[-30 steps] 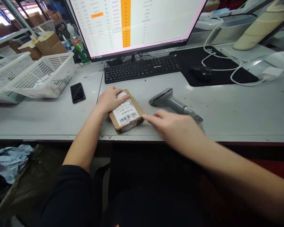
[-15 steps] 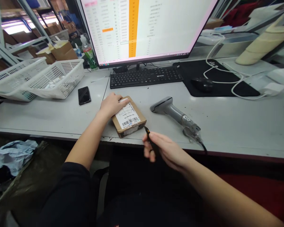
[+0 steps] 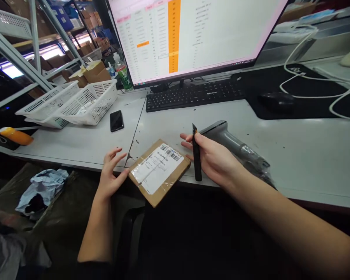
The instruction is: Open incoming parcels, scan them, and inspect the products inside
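A small brown cardboard box (image 3: 175, 179) with a white barcode label lies turned at the front edge of the desk, one corner jutting past the edge. My left hand (image 3: 112, 173) is at its left corner, fingers spread, the thumb at or against the cardboard. In my right hand (image 3: 214, 155) is a black utility knife (image 3: 196, 159), held upright between thumb and fingers with its blade tip up, close to the box's right side. Behind that hand a grey barcode scanner (image 3: 231, 140) lies on the desk, its handle wrapped in clear plastic.
A black keyboard (image 3: 192, 95) stands beneath the monitor (image 3: 216, 35), with a mouse (image 3: 277, 100) on a dark pad to the right. Left of these are a phone (image 3: 116, 121) and white plastic baskets (image 3: 97, 103). A crumpled bag (image 3: 43, 188) lies below the desk's left side.
The box has been turned around, its barcode end now facing away. My left hand has let go of its top and moved to its left corner. The knife has risen upright in my right hand.
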Demonstrator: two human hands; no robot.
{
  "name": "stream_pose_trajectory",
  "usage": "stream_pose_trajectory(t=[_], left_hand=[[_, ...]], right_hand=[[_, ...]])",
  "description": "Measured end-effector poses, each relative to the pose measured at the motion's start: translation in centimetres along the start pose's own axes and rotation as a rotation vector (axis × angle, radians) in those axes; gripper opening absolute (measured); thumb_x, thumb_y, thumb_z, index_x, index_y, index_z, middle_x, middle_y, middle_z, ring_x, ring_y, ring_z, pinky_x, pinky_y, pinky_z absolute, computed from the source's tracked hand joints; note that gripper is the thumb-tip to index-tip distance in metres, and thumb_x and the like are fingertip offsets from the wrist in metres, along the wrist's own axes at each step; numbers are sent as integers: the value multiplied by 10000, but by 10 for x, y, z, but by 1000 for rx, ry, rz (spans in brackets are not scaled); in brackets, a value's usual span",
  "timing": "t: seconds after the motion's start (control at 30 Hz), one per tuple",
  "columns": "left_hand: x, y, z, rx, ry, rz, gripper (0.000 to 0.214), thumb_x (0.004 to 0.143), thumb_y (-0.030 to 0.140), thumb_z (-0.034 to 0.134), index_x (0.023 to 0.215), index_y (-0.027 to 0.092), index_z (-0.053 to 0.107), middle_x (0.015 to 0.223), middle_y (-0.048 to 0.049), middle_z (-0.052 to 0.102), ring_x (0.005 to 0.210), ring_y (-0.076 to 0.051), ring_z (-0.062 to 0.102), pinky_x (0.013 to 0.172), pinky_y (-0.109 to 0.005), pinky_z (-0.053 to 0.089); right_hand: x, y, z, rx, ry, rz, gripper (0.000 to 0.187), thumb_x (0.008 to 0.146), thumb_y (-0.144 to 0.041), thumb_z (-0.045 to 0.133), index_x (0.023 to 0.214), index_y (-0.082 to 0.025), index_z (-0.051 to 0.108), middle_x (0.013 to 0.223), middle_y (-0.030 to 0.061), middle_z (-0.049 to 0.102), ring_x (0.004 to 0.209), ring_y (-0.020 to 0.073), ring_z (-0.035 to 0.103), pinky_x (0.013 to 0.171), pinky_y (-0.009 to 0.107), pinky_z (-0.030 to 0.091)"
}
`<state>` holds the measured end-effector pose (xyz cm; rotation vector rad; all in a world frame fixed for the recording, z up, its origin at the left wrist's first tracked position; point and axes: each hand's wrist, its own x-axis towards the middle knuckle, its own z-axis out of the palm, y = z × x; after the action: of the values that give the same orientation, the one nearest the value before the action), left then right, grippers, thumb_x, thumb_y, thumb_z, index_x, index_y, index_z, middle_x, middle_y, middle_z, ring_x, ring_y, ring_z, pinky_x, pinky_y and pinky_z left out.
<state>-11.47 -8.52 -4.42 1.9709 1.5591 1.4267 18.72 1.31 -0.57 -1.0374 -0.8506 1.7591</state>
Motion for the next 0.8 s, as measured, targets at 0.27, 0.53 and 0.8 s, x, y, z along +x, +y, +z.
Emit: stream_pose_trajectory(t=[0.27,0.53,0.8], left_hand=[[-6,-1,50,44,-126,134,566,939,598,563,1355,220,629,1522,-194,495,1386,-332,516,1096,-506,477],[-21,23,83,249,-34,315,540,941,283,602,1442,158,446,1537,-223,438,1509,-360,314,1171,-613,350],[8,26,100,336,82,450,405,798,335,695,1186,219,681,1077,-103,596,1060,-290,558,1096,-556,400]], right_hand=[[39,15,28,-264,-42,-417,326,965,-489,512,777,-230,578,1172,76,740,1155,254,644,1041,462,466],[-12,-12,-1,-1255,15,-1123,334,1049,-357,444,1247,-207,668,1014,57,758,851,186,703,736,300,496],[-76,40,-35,-1532,-55,-1114,299,990,-123,520,1241,-150,681,955,47,742,757,149,674,675,270,471]])
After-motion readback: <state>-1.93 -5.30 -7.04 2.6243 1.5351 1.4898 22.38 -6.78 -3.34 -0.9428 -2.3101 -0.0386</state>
